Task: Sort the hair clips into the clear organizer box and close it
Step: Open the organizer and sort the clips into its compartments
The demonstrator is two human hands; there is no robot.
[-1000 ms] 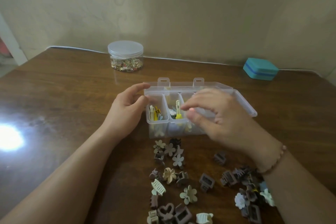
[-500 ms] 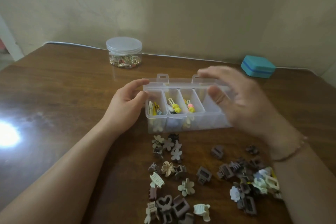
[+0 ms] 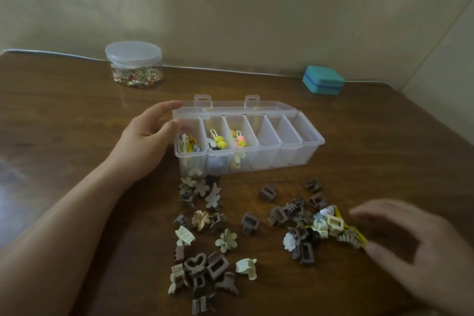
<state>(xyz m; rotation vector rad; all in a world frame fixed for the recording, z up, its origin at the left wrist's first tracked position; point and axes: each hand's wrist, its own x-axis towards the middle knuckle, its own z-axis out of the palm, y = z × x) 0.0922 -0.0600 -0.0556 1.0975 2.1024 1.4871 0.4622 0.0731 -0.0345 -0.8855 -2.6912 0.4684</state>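
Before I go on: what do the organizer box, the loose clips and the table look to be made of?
Organizer box: probably clear, slightly frosted plastic, since its contents show through the walls. Loose hair clips: likely matte moulded plastic in brown, beige and cream, with no shine. Table: a glossy wood-grain surface with visible glare; whether it is solid wood or veneer, I cannot tell.

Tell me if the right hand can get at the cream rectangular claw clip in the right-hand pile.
Probably yes: the right hand hovers open just beside the cream rectangular claw clip, which lies on top of its pile, uncovered.
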